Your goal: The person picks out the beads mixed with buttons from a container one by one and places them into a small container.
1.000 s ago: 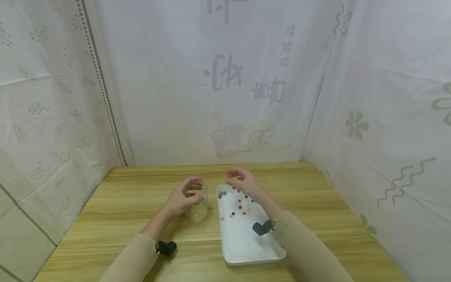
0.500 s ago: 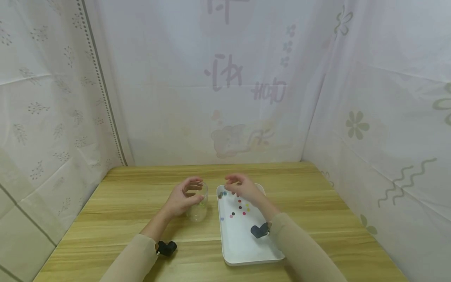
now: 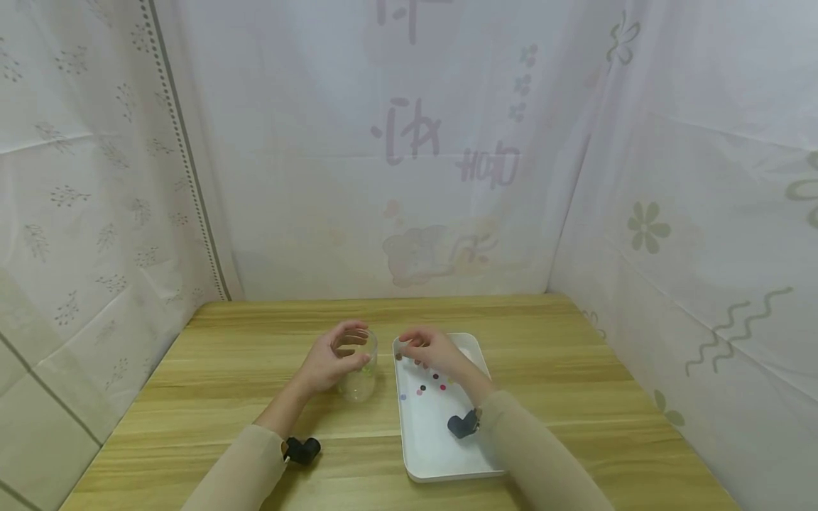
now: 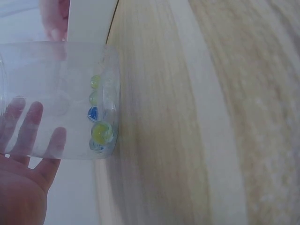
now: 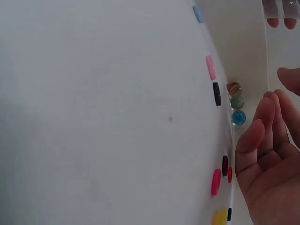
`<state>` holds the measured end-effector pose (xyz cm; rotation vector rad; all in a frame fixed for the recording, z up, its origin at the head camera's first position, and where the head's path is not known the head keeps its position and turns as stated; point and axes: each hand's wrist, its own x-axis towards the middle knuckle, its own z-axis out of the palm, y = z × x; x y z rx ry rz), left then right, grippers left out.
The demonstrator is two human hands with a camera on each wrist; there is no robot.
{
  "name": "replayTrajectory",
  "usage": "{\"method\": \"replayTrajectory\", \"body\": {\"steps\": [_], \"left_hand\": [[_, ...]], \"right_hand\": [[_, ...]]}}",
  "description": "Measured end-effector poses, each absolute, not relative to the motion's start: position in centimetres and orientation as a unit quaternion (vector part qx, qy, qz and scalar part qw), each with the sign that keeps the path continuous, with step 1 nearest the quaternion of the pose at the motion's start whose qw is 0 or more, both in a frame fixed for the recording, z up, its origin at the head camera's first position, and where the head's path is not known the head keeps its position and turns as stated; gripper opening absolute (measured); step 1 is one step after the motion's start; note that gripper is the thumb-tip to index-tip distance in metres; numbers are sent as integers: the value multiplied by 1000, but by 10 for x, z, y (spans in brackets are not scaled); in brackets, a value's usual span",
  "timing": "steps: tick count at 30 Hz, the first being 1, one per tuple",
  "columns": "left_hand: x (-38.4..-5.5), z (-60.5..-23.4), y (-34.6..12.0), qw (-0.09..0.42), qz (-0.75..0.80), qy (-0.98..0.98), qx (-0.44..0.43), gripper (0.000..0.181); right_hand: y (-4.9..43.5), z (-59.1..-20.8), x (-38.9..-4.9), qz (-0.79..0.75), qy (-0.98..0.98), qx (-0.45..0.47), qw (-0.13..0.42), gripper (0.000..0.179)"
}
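Observation:
My left hand [image 3: 327, 360] grips a clear cup [image 3: 359, 385], its fingers curled round the wall. Through that wall, the left wrist view shows several glass marbles [image 4: 101, 133] at the bottom, yellow-green and blue. My right hand [image 3: 436, 353] hovers over the far left corner of a white tray [image 3: 447, 447]. Its fingers are bent, with the thumb apart from them and nothing visible between. Close to the fingertips in the right wrist view, a blue marble [image 5: 239, 117], a green marble [image 5: 237, 101] and a brown-streaked marble [image 5: 234, 88] lie by the tray wall.
Several small flat coloured discs lie scattered in the tray, among them a pink disc [image 5: 211, 67] and a light blue disc [image 3: 403, 397]. A wooden table [image 3: 243, 369] carries everything. Patterned white curtains [image 3: 307, 177] hang behind and at both sides.
My right hand has come down and to the left, to the tray's far left corner. The left hand and the cup have stayed put.

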<state>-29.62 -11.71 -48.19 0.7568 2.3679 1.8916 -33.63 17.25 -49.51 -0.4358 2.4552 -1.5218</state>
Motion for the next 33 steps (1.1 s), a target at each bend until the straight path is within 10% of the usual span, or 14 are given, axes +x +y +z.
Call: {"method": "replayTrajectory", "body": {"steps": [33], "left_hand": [[-294,-480,-117,6,606,758,243,57]], "right_hand": [[169,-502,-332,-425,884,-160,107,23]]}}
